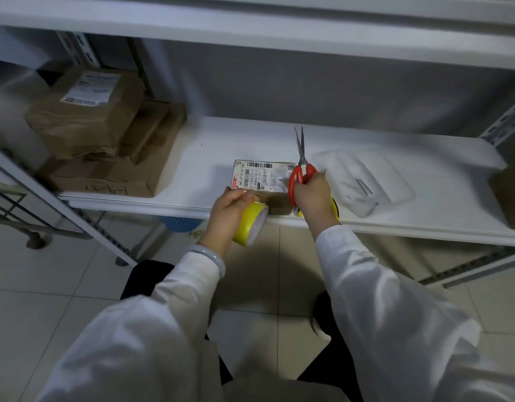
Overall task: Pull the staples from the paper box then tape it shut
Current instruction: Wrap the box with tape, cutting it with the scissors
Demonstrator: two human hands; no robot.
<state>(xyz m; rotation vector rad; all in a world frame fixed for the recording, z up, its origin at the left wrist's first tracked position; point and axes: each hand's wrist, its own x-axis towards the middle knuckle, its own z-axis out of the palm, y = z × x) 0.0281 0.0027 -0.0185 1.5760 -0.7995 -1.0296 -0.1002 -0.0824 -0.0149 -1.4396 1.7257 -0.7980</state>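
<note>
One paper box (263,181), label up, sits at the front edge of the white shelf (210,158). Left hand (228,210), fingers wrapped around one yellow tape roll (250,223), just left of the box. Right hand (313,195) grips one pair of red-handled scissors (301,166), blades slightly parted, at the box's right edge. One clear tray (363,181) right of the box holds at least two staples (362,185). Three brown parcels (99,134) stacked far left.

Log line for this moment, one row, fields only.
stage: taping | left hand: yellow tape roll | right hand: red scissors | box: shelf edge | staples: clear tray
</note>
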